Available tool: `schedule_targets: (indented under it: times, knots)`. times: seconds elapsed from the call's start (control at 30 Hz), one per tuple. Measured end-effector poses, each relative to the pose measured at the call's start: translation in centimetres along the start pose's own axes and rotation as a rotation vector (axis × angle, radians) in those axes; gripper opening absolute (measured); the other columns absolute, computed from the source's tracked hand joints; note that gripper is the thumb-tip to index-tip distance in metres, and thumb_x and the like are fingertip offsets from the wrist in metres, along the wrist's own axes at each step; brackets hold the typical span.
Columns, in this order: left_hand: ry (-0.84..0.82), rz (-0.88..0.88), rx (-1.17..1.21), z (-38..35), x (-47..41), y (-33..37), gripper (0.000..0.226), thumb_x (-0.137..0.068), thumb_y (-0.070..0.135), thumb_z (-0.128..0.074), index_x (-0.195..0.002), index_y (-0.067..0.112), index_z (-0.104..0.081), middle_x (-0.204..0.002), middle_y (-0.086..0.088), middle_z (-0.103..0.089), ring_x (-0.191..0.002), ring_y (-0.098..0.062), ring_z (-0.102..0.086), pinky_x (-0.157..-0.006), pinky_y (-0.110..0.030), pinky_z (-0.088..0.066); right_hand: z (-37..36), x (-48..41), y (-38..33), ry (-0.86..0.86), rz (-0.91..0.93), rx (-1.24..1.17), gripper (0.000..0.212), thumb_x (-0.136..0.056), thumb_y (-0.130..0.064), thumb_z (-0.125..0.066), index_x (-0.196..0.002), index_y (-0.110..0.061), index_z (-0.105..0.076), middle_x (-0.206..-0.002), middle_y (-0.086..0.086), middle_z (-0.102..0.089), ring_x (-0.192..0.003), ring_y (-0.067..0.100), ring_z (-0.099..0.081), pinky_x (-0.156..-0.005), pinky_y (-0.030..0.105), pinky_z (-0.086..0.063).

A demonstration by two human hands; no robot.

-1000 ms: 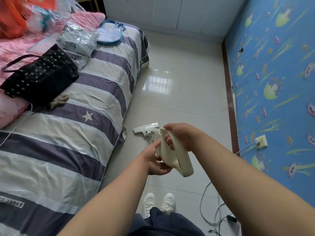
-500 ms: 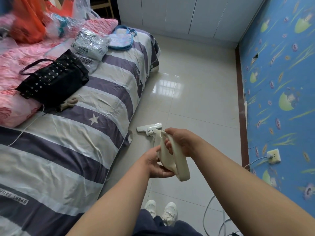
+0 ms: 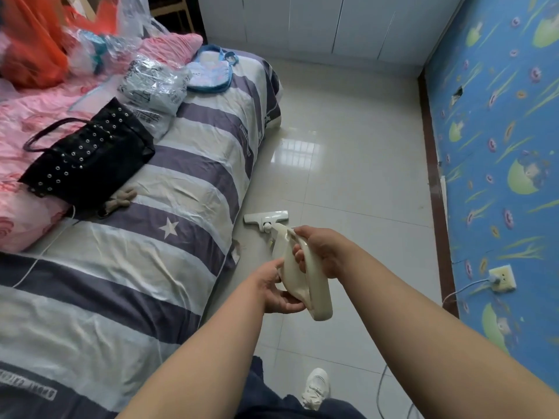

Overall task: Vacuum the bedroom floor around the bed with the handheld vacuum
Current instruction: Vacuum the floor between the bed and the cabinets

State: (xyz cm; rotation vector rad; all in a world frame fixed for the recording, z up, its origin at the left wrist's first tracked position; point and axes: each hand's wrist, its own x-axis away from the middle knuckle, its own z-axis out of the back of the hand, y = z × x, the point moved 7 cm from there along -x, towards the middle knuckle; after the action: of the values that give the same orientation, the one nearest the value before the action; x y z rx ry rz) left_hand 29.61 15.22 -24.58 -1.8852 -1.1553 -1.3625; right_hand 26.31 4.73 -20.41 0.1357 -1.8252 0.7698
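beside the bed (image 3: 181, 182), right hand (image 3: 325, 252) fingers wrapped round vacuum (image 3: 298, 276) handle, left hand (image 3: 272, 285) gripping its body

You have soft, even daylight, with a window's glare on the glossy floor (image 3: 298, 152). Your wide lens bends the wall (image 3: 499, 146) and bed (image 3: 181, 182) near the edges; the orange bag (image 3: 33, 46) looks blurred.

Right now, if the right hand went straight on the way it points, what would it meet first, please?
Likely the vacuum's floor head on the tiles, just beyond the right hand; depth is unclear.
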Motion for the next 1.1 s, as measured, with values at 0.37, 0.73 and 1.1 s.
schedule_targets:
  times: [0.37,0.73,1.1]
  knots:
    - [-0.021,0.044,-0.108,3.4,1.7,8.3,0.040,-0.088,0.037,-0.071,-0.098,0.001,-0.059,-0.104,-0.023,-0.061,-0.118,-0.039,-0.059,-0.101,-0.057,-0.047,-7.1,-3.3,-4.1,0.059,-0.001,-0.081,0.028,-0.097,-0.028,-0.052,-0.083,-0.004,-0.054,-0.053,0.005,-0.050,-0.032,0.012,-0.047,-0.038,0.016,-0.041]
    - [-0.072,0.113,-0.168,5.5,2.3,13.3,0.047,-0.090,0.045,-0.068,-0.100,0.000,-0.058,-0.109,-0.025,-0.060,-0.099,-0.042,-0.062,-0.099,-0.060,-0.045,-11.4,-5.2,-6.8,0.090,0.032,-0.142,0.026,-0.098,-0.024,-0.042,-0.088,-0.003,-0.054,-0.059,0.008,-0.050,-0.032,0.014,-0.046,-0.037,0.018,-0.041]
    - [-0.065,0.119,-0.225,6.4,1.3,16.8,0.053,-0.093,0.054,-0.061,-0.104,0.002,-0.058,-0.110,-0.024,-0.062,-0.112,-0.042,-0.062,-0.097,-0.060,-0.047,-12.9,-6.6,-9.1,0.169,0.095,-0.141,0.021,-0.099,-0.021,-0.044,-0.095,-0.005,-0.058,-0.054,0.007,-0.049,-0.032,0.013,-0.045,-0.038,0.016,-0.040]
